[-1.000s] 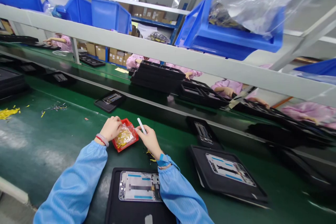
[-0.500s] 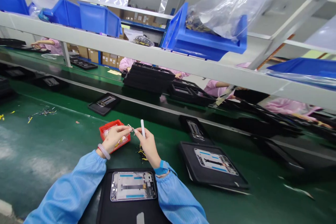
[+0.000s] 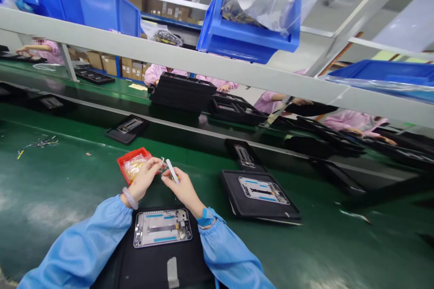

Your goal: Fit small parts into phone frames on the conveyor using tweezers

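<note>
My left hand is closed in a pinch on a tiny part, too small to name, beside the red bin. A clear bag with yellowish pieces lies in that bin. My right hand is closed around a slim white stick, which leans up to the left; its fingertips are close to the left ones. Below both hands an opened phone body with blue strips and a dark ribbon cable rests on a black tray.
To the right, another phone body sits on black trays. Further black trays line the belt edge. Small scraps lie at left. Blue bins fill the shelf above; co-workers in pink sleeves work across.
The view has shifted a little. My fingertips, which met over the bin's edge, have drawn slightly apart, and the white stick tilts further left.
</note>
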A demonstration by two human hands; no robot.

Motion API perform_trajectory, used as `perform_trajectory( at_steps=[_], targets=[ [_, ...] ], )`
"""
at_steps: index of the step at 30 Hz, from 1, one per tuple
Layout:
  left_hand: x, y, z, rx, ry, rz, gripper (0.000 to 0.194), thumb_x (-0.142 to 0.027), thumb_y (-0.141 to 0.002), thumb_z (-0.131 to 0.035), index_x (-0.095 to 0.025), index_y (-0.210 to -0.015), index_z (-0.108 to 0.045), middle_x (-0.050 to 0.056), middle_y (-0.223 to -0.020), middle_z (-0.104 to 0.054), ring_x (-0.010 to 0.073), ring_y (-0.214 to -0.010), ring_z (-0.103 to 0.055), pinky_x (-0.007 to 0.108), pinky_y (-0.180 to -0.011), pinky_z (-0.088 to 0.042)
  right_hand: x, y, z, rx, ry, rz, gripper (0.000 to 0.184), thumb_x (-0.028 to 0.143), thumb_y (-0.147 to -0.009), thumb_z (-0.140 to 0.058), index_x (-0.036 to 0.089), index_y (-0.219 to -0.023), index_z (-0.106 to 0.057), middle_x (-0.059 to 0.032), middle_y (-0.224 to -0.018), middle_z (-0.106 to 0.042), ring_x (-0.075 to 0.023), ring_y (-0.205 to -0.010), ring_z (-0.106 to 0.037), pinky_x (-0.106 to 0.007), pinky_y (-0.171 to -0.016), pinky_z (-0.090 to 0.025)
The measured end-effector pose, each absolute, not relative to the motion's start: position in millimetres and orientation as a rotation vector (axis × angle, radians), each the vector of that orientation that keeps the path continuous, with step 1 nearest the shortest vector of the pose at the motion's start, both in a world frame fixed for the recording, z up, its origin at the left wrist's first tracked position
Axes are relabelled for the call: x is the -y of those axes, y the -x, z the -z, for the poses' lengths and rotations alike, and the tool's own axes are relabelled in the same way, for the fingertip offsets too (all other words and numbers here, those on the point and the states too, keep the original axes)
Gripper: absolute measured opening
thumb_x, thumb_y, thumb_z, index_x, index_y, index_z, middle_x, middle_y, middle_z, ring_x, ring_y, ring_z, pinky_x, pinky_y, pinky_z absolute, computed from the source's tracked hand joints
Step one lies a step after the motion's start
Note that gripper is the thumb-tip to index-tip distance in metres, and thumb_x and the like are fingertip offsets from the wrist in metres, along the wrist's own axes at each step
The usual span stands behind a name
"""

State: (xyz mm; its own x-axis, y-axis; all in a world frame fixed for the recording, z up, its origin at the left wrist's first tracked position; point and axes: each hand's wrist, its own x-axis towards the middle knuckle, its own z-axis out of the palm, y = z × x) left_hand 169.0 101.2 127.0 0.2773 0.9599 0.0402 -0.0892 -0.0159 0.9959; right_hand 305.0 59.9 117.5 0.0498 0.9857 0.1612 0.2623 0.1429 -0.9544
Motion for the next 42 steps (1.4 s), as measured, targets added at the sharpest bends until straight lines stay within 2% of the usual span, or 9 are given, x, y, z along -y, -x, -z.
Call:
perform_trajectory(
  at_steps=[9, 13, 16, 22, 28, 32, 36, 39, 42],
  targets=[
    [-51.1, -151.0, -125.0, -0.857, -1.82, -0.77, 0.018, -0.037, -0.084, -0.043, -0.021, -0.076, -0.046, -0.002, -0.064, -0.054, 0.0159, -0.061, -0.054, 0.029, -0.062, -0.046, 5.8, -346.4, -106.3, 1.627, 1.472, -0.855, 0.009, 0.022, -0.075, -0.057, 0.02, -0.066, -0.057, 0.0015, -0.062, -0.059, -0.0172, -0.06, -0.059, -0.026, -0.059, -0.045],
    [-2.5, -142.0, -107.0, -0.994, -2.168, -0.534, 0.018, -0.029, -0.086, -0.034, -0.022, -0.076, -0.047, 0.005, -0.076, -0.059, 0.0209, -0.07, -0.055, 0.033, -0.067, -0.047, 37.6, -350.9, -86.4, 1.875, 1.667, -0.463, 0.012, 0.02, -0.082, -0.048, 0.022, -0.077, -0.059, -0.0029, -0.077, -0.064, -0.0197, -0.067, -0.064, -0.025, -0.057, -0.044],
    [22.7, -144.9, -96.0, -1.011, -2.207, -0.453, 0.02, -0.023, -0.087, -0.029, -0.022, -0.081, -0.048, 0.008, -0.085, -0.06, 0.0233, -0.078, -0.057, 0.036, -0.074, -0.048, 48.3, -348.2, -70.5, 1.893, 1.76, -0.234, 0.021, 0.018, -0.086, -0.038, 0.022, -0.087, -0.059, -0.0053, -0.083, -0.065, -0.0184, -0.062, -0.065, -0.025, -0.053, -0.044],
    [44.2, -149.1, -89.9, -0.905, -2.173, -0.441, 0.018, -0.018, -0.09, -0.03, -0.022, -0.083, -0.046, 0.007, -0.087, -0.059, 0.0207, -0.079, -0.057, 0.031, -0.075, -0.049, 49.3, -345.2, -58.9, 1.845, 1.811, -0.103, 0.029, 0.017, -0.087, -0.03, 0.021, -0.088, -0.058, -0.0063, -0.083, -0.065, -0.0175, -0.058, -0.064, -0.025, -0.051, -0.043],
    [50.8, -146.6, -86.1, -0.824, -2.314, -0.462, 0.018, -0.01, -0.087, -0.031, -0.021, -0.084, -0.046, 0.005, -0.084, -0.059, 0.019, -0.075, -0.056, 0.028, -0.071, -0.049, 48.4, -350.0, -61.1, 1.664, 1.715, -0.286, 0.026, 0.026, -0.089, -0.033, 0.021, -0.082, -0.058, -0.0048, -0.077, -0.063, -0.0185, -0.063, -0.062, -0.026, -0.055, -0.043],
    [41.4, -153.8, -80.8, -0.906, -2.471, -0.473, 0.02, -0.009, -0.088, -0.032, -0.018, -0.087, -0.05, 0.007, -0.089, -0.059, 0.0209, -0.079, -0.056, 0.033, -0.075, -0.049, 42.4, -358.1, -73.5, 1.369, 1.61, -0.625, 0.035, 0.047, -0.088, -0.043, 0.02, -0.071, -0.059, -0.0004, -0.059, -0.055, -0.0169, -0.054, -0.053, -0.026, -0.052, -0.041],
    [27.7, -162.0, -80.3, -0.955, -2.491, -0.581, 0.022, -0.008, -0.087, -0.033, -0.019, -0.086, -0.052, 0.007, -0.091, -0.059, 0.0195, -0.08, -0.055, 0.032, -0.075, -0.05, 32.9, -363.0, -88.6, 1.029, 1.481, -0.956, 0.054, 0.071, -0.074, -0.054, 0.018, -0.07, -0.064, -0.001, -0.058, -0.056, -0.0154, -0.05, -0.049, -0.026, -0.049, -0.041],
    [19.3, -164.7, -80.8, -0.989, -2.466, -0.64, 0.022, -0.009, -0.088, -0.032, -0.019, -0.082, -0.051, 0.006, -0.087, -0.059, 0.0189, -0.078, -0.056, 0.031, -0.072, -0.051, 27.0, -361.1, -92.8, 0.932, 1.399, -1.046, 0.057, 0.074, -0.067, -0.059, 0.018, -0.068, -0.065, -0.0041, -0.063, -0.062, -0.0173, -0.059, -0.055, -0.027, -0.056, -0.045],
    [13.5, -165.2, -78.1, -1.013, -2.492, -0.648, 0.021, -0.009, -0.088, -0.034, -0.018, -0.081, -0.051, 0.005, -0.082, -0.059, 0.0189, -0.075, -0.056, 0.031, -0.069, -0.052, 22.4, -355.1, -87.4, 0.928, 1.304, -1.161, 0.056, 0.074, -0.068, -0.059, 0.018, -0.068, -0.062, -0.0016, -0.06, -0.06, -0.0134, -0.049, -0.051, -0.025, -0.048, -0.043]
  ],
)
